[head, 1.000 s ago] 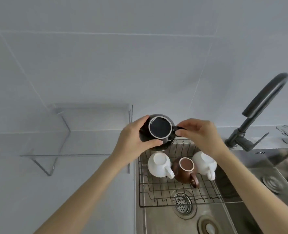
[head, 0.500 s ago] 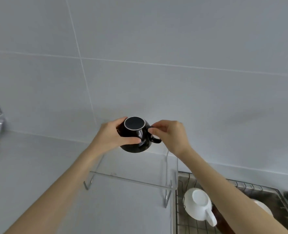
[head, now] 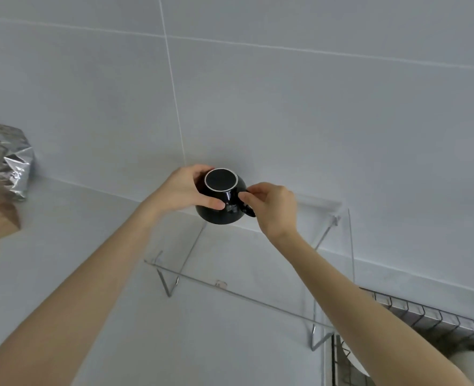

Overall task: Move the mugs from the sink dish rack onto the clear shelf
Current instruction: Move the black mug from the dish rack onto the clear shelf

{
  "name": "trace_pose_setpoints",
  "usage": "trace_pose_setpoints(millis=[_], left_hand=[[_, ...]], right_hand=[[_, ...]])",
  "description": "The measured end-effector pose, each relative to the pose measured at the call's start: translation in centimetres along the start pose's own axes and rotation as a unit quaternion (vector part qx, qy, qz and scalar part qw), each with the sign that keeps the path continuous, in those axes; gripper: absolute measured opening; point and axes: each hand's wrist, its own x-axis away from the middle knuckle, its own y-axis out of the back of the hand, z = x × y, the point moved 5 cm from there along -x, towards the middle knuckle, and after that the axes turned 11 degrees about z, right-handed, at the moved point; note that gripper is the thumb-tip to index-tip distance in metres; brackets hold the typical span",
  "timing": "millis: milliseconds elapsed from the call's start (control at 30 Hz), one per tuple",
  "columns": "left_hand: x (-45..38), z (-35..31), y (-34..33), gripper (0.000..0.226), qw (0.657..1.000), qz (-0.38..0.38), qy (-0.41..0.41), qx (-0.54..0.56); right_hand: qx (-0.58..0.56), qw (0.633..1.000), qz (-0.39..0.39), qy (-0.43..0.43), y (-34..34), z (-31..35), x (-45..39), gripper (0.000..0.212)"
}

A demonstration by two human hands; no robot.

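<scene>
Hands (head: 183, 190) (head: 274, 207) grip glossy black mug (head: 222, 204) (upside down, white-ringed base).

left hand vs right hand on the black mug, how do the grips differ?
The left hand wraps the round body of the black mug, thumb across its front; the right hand pinches only at the handle side. The left hand's fingers spread wide, the right hand's bunch together. Both hold the upside-down mug above the clear shelf.

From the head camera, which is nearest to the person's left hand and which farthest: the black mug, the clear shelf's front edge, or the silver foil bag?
1. black mug, held in the left hand.
2. clear shelf front edge, below.
3. silver foil bag, far left.
</scene>
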Motion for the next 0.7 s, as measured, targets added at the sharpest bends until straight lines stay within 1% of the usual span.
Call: trace_pose_setpoints(millis=[267, 433, 700], left_hand=[[-0.9, 1.9, 1.2, 0.068, 0.999, 0.022, 0.024, 0.009], [-1.5, 1.6, 1.3, 0.058, 0.998, 0.051, 0.024, -0.016], [-1.4, 1.6, 1.0, 0.059, 0.998, 0.056, 0.025, -0.017]], right_hand=[[-0.015, 1.000, 0.007, -0.010, -1.9, -0.2, -1.0, 0.014], [-0.014, 1.000, 0.004, -0.016, -1.8, -0.5, -1.4, 0.015], [-0.003, 1.000, 0.000, -0.007, -2.0, -0.8, -1.5, 0.016]])
